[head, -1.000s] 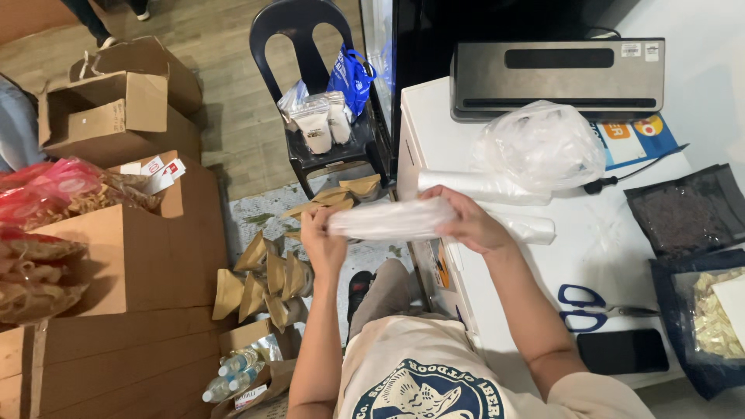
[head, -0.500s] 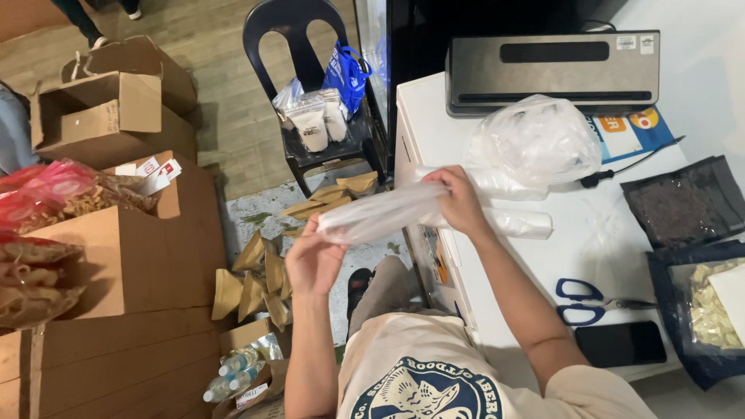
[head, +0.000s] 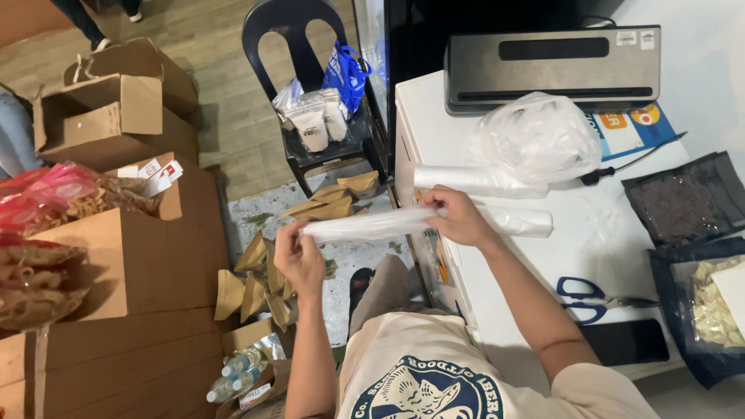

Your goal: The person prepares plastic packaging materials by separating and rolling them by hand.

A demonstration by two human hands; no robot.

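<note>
— Holding anything?

— Yes. Left hand (head: 299, 256) pinched shut on one end of a clear plastic bag (head: 365, 225), right hand (head: 458, 217) gripping the other end. Stretched flat between the two hands, just off the near edge of the white tabletop (head: 512, 295).

— Tilted or level?

— Slightly tilted, lower at the left hand, higher at the right.

— Beyond the right hand?

— More rolled clear plastic (head: 466, 180) lying on the tabletop, just past the knuckles. Further out, a crumpled clear bag (head: 539, 140), and behind it a grey sealing machine (head: 555, 66).

— To the outer side of the right forearm?

— Blue-handled scissors (head: 586, 299) and a dark phone (head: 625, 341), both flat on the tabletop. Further right, dark pouches (head: 683, 206), one with pale pieces inside.

— And near the left hand?

— Below it on the floor, a scatter of brown paper pouches (head: 260, 283). Further left, stacked cardboard boxes (head: 128, 264) with bags of snacks (head: 46, 198) on top. Water bottles (head: 240, 372) in a small box close to the left elbow.

— Ahead of the hands?

— A black plastic chair (head: 306, 31), with small packets (head: 314, 124) and a blue bag (head: 345, 74) on its seat.
</note>
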